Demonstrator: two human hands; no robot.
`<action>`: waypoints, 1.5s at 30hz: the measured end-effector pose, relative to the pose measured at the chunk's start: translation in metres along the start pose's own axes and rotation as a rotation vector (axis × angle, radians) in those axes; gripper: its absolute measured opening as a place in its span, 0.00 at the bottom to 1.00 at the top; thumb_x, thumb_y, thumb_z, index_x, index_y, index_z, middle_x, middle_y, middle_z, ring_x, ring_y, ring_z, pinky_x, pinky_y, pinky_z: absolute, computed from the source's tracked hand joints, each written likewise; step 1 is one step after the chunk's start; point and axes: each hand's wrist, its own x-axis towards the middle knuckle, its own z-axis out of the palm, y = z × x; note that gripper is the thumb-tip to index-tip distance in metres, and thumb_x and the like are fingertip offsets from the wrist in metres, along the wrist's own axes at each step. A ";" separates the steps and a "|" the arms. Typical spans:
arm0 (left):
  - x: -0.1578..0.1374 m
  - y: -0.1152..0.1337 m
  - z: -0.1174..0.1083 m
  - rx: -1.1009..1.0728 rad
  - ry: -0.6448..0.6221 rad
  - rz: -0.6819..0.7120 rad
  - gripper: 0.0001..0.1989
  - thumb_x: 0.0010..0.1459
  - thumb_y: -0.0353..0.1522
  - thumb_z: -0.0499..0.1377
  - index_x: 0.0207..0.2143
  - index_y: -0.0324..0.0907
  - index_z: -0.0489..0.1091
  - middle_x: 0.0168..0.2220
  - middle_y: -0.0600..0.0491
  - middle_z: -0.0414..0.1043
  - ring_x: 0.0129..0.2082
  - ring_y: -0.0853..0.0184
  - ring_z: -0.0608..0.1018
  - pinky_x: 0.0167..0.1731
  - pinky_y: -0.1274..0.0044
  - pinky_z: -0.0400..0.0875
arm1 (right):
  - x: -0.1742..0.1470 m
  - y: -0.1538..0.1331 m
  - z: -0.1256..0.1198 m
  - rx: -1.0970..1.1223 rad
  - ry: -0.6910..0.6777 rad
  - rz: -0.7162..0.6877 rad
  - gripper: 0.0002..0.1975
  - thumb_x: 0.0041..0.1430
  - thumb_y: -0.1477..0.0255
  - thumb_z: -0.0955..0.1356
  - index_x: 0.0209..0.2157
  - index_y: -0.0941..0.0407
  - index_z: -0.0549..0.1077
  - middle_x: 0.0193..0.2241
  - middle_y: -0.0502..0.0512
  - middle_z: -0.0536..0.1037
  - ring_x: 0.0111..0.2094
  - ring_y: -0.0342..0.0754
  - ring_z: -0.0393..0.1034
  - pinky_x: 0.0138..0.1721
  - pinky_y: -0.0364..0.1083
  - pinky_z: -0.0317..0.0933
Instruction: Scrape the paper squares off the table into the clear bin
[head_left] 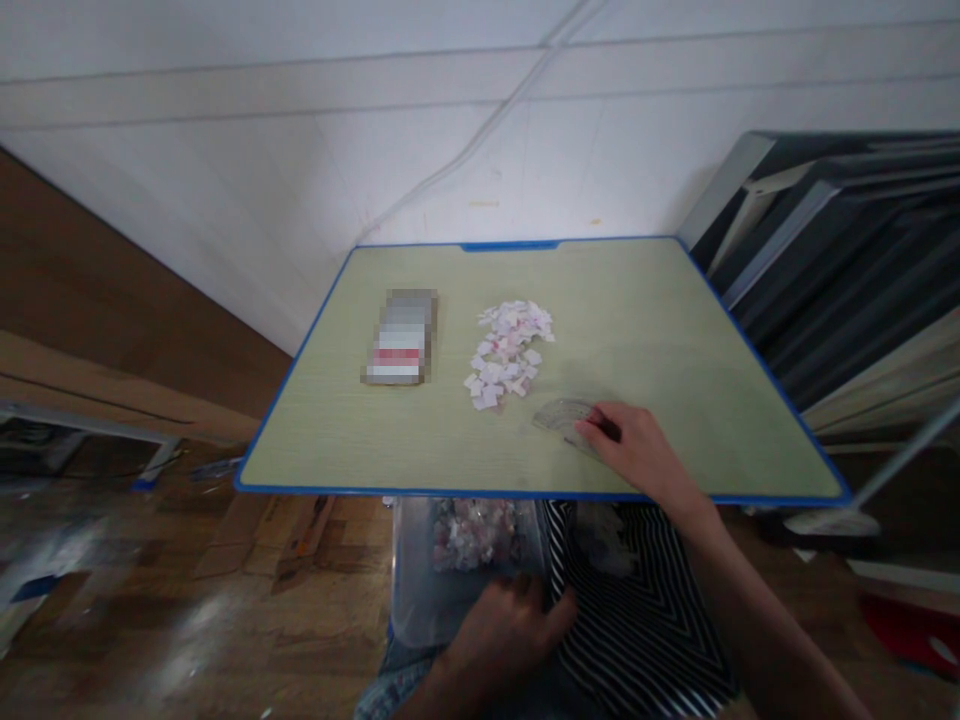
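My right hand (630, 440) is closed, thumb and fingers pinching a clear, rounded protractor (562, 414) with curved lines on it. The protractor lies low over the green tabletop (300, 440), near its front edge. Just beyond and left of it spreads a loose pile of small, pale pinkish-white square pieces (510, 345). Below the table edge, my left hand (517, 620) hangs between a clear plastic bin (416, 590) and a black-and-white striped cloth (637, 620). Its fingers bend down in shadow with the tips hidden, so I cannot tell if they grip anything.
A blurred-out grey and white rectangular block (400, 338) lies on the left of the table. Small crinkled clear packets (476, 535) fill part of the bin. Dark folded panels (847, 220) lean at the right. A white wall with a cable (480, 140) stands behind.
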 end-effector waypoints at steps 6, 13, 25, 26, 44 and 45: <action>0.001 0.000 -0.002 0.017 0.008 0.015 0.19 0.63 0.30 0.56 0.55 0.38 0.57 0.34 0.48 0.73 0.29 0.60 0.77 0.24 0.72 0.75 | 0.008 -0.025 0.019 -0.004 0.015 -0.092 0.11 0.54 0.70 0.63 0.19 0.55 0.60 0.19 0.51 0.67 0.22 0.44 0.58 0.27 0.44 0.50; 0.001 0.000 -0.001 0.011 0.079 0.031 0.17 0.63 0.30 0.56 0.53 0.38 0.58 0.31 0.49 0.73 0.26 0.61 0.76 0.22 0.74 0.73 | 0.002 -0.044 0.025 0.015 -0.124 -0.215 0.09 0.55 0.72 0.64 0.22 0.56 0.64 0.21 0.52 0.71 0.25 0.44 0.61 0.30 0.45 0.50; 0.003 0.000 -0.001 0.010 0.097 0.049 0.15 0.64 0.29 0.55 0.52 0.38 0.59 0.30 0.50 0.73 0.25 0.62 0.76 0.20 0.76 0.72 | 0.001 -0.059 0.027 -0.031 -0.290 -0.332 0.10 0.56 0.72 0.65 0.22 0.57 0.64 0.23 0.51 0.72 0.27 0.44 0.62 0.33 0.46 0.50; 0.002 0.000 -0.002 0.007 0.093 0.051 0.15 0.64 0.28 0.55 0.52 0.38 0.59 0.30 0.51 0.73 0.25 0.63 0.76 0.20 0.76 0.72 | 0.001 -0.059 0.027 -0.030 -0.295 -0.343 0.10 0.56 0.72 0.65 0.22 0.57 0.64 0.22 0.51 0.72 0.27 0.43 0.62 0.33 0.46 0.49; 0.000 0.000 -0.002 0.035 0.117 0.054 0.02 0.64 0.29 0.55 0.40 0.42 0.63 0.27 0.53 0.71 0.24 0.64 0.76 0.18 0.78 0.68 | 0.014 -0.043 0.032 0.178 -0.348 -0.551 0.13 0.59 0.67 0.62 0.22 0.56 0.63 0.21 0.49 0.67 0.27 0.43 0.60 0.34 0.44 0.52; -0.001 0.000 -0.001 0.031 0.127 0.059 0.02 0.64 0.29 0.55 0.39 0.41 0.63 0.26 0.53 0.71 0.24 0.64 0.76 0.18 0.78 0.69 | 0.014 -0.043 0.033 0.188 -0.340 -0.530 0.13 0.59 0.67 0.62 0.22 0.56 0.62 0.21 0.49 0.67 0.26 0.42 0.60 0.32 0.44 0.52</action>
